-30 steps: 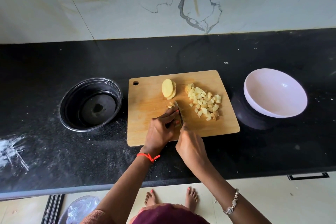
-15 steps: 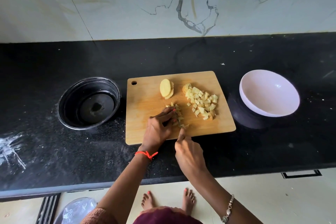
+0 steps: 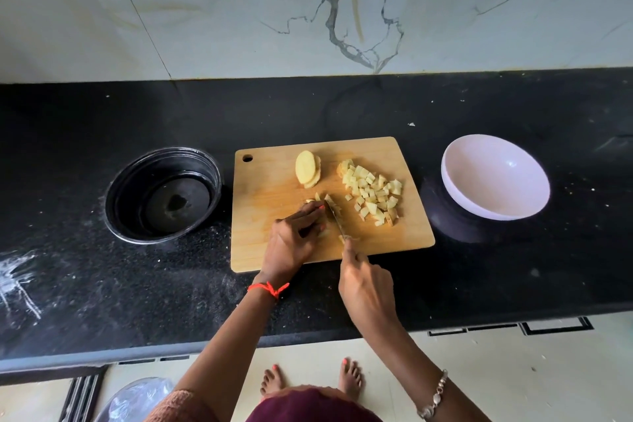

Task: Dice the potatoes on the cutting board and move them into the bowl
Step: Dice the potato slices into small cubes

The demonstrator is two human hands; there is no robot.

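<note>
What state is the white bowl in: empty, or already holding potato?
Empty. The white bowl shows only its bare inside; the diced potato pile lies on the cutting board.

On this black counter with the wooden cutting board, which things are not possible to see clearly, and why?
Head view only:
1. Steel knife: handle hidden inside the right hand; only the blade shows.
2. Pale potato piece being cut: mostly covered by the left hand.
3. Round black pot: too dark to tell whether it holds water.
4. Clear plastic bag on the floor: cut off by the bottom edge.
</note>
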